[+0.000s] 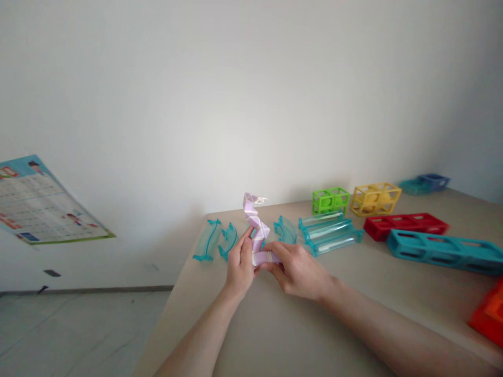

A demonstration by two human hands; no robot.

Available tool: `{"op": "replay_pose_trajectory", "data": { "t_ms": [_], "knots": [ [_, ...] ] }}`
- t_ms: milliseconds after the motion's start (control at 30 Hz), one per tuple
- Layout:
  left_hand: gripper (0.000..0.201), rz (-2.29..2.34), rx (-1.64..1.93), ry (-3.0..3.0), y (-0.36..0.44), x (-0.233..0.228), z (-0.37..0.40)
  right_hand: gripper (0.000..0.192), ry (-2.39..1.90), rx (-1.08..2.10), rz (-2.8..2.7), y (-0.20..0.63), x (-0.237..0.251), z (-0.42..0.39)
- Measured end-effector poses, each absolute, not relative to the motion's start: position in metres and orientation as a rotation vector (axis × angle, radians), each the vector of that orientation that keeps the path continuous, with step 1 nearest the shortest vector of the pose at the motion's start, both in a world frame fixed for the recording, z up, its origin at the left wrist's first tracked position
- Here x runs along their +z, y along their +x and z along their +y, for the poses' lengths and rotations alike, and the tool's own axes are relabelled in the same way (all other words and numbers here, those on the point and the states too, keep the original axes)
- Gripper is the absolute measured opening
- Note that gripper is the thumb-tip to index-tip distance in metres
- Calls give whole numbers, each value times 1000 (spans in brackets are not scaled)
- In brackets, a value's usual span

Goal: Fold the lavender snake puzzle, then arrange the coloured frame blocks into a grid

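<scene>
We've got both hands on the pale pink and white folding twist-snake toy (257, 230): left hand (239, 267) pinching its middle, right hand (296, 269) gripping its flat base on the beige surface (275, 324). Its top rises in 1 zigzag; the base looks unfolded. Clear teal curved track pieces (220, 240) lie just beside the toy.

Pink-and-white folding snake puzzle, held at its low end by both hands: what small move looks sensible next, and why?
Probably a small twist of the next low segment. The pink-and-white folding snake puzzle rises in a zigzag off the beige table, the left hand pinches its lower part and the right hand grips the flat bottom end. Keep it gentle, since clear teal curved track pieces lie close behind.
</scene>
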State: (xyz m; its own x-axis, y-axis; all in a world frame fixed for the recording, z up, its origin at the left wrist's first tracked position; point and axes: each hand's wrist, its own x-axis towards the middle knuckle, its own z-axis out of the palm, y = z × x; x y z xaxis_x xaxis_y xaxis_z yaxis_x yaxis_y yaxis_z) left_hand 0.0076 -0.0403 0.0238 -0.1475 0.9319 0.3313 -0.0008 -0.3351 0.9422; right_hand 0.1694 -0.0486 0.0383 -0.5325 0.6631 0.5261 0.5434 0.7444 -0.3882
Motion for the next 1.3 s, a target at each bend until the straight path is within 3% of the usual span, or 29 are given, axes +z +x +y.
{"op": "replay_pose_trajectory", "data": {
  "t_ms": [400, 633, 900, 1067, 1300],
  "knots": [
    [36, 1107, 1743, 1463, 7, 26, -42, 18, -928, 238, -2264, 164, 41, -54],
    [55, 1075, 1367, 1272, 8, 25, -44, 8, -729, 191, -2390, 175, 44, -43],
    [35, 1118, 1682, 1382, 5, 24, -40, 12, -932, 117, -2309, 160, 42, -55],
    [34, 1098, 1747, 1313, 10, 24, -40, 22, -1083, 16, -2267, 153, 43, -59],
    [39, 1205, 1913, 1442, 11, 17, -43, 29, -1253, 225, -2064, 142, 37, -62]
  ]
}}
